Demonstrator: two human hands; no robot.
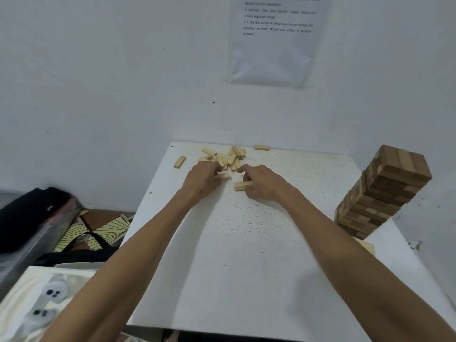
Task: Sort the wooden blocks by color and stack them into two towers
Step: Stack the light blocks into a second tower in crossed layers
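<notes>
A heap of pale wooden blocks (228,156) lies at the far side of the white table (259,255). My left hand (202,178) is at the heap's near edge, fingers curled round a pale block (225,176). My right hand (264,181) grips another pale block (243,185) just below the heap. One loose pale block (179,161) lies left of the heap and another (261,147) at the back edge. A tall tower of darker brown blocks (385,188) stands at the table's right edge.
A white wall rises right behind the table, with a printed sheet (278,38) taped to it. A dark bag (32,218) and patterned mat (98,225) lie on the floor to the left. A white box (37,304) sits at lower left.
</notes>
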